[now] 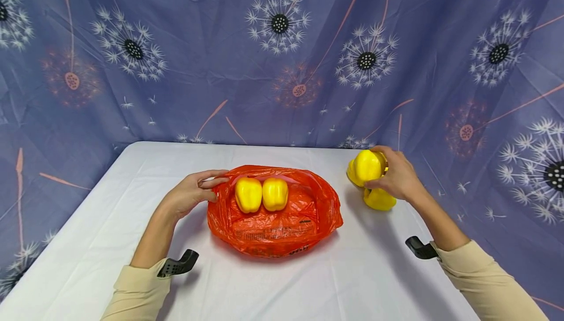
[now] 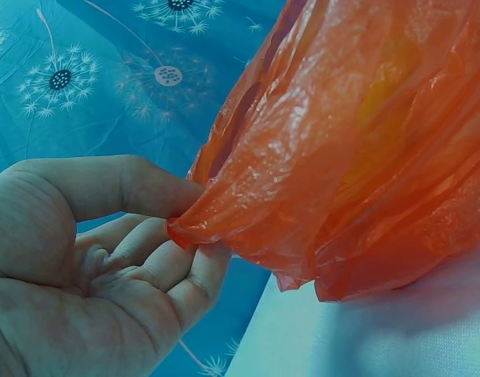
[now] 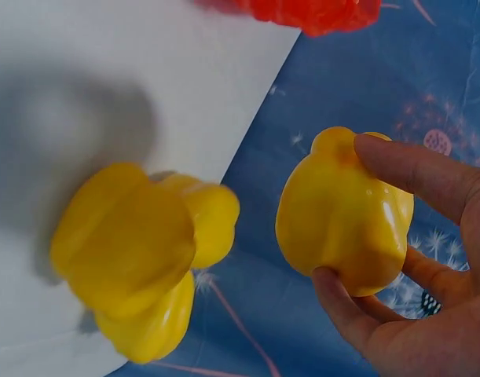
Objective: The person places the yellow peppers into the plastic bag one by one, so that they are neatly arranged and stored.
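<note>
A red plastic bag (image 1: 275,247) lies spread with its mouth up, and two yellow bell peppers (image 1: 248,194) sit side by side in it. My left hand (image 1: 189,194) pinches the bag's left edge between thumb and fingers; the left wrist view shows the gathered red plastic (image 2: 255,188) there. Over at the right, my right hand (image 1: 398,174) holds a yellow bell pepper (image 3: 342,216) by its sides, raised above the table. Beneath and beside it, more yellow bell peppers (image 3: 126,239) rest together on the table, partly hiding one another.
A white cloth covers the table (image 1: 352,277). Behind its far edge hangs a blue curtain (image 1: 211,66) with a dandelion print. Black wrist devices (image 1: 178,263) stick out from both beige sleeves. The loose peppers are near the table's right edge.
</note>
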Motion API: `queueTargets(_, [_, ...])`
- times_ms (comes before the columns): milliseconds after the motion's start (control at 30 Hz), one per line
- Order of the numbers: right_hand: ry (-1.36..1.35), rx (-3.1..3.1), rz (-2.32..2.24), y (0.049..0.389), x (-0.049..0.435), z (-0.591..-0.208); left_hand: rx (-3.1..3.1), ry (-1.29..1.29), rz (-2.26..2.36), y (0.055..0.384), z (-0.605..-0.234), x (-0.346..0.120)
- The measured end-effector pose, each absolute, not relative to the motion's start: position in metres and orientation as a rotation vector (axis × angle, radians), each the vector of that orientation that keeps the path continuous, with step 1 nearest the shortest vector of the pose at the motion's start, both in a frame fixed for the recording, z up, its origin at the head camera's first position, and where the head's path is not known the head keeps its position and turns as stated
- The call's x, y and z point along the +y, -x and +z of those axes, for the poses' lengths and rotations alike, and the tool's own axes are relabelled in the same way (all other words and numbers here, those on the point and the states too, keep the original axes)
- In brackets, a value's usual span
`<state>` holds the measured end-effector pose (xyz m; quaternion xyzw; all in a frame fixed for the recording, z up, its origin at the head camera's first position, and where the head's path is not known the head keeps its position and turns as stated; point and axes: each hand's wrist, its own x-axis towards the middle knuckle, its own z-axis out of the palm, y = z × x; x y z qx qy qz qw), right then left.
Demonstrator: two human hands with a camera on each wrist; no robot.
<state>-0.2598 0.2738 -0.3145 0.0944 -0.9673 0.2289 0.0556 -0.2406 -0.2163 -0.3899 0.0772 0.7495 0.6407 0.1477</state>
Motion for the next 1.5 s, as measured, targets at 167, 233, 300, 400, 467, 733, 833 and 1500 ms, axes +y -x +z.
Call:
queueTargets(167, [-0.328, -2.925, 0.694, 0.26, 0.257, -0.312, 2.164, -0.23, 1.843, 0.24, -0.39, -0.217])
queueTargets(233, [-0.344, -2.926, 0.695, 0.26, 0.251, -0.311, 2.162, -0.233, 1.845, 0.24, -0.39, -0.217])
queueTargets(300, [-0.359, -2.928, 0.709, 0.259, 0.244, -0.31, 2.161, -0.234, 1.845, 0.241, -0.39, -0.217])
queueTargets(400, [-0.391, -2.93, 0.721, 0.258, 0.235, -0.308, 2.155, -0.237, 1.849, 0.241, -0.39, -0.218])
queueTargets(467, [-0.412, -2.932, 0.73, 0.257, 0.229, -0.308, 2.152, -0.239, 1.851, 0.241, -0.39, -0.218])
queueTargets(733, [-0.49, -2.928, 0.771, 0.255, 0.209, -0.31, 2.148, -0.237, 1.852, 0.241, -0.39, -0.218])
queueTargets(833, [-0.52, -2.927, 0.765, 0.255, 0.202, -0.311, 2.152, -0.237, 1.852, 0.241, -0.39, -0.218])
queueTargets(1500, [-0.65, -2.99, 0.758, 0.243, 0.165, -0.32, 2.166, -0.251, 1.844, 0.241, -0.393, -0.217])
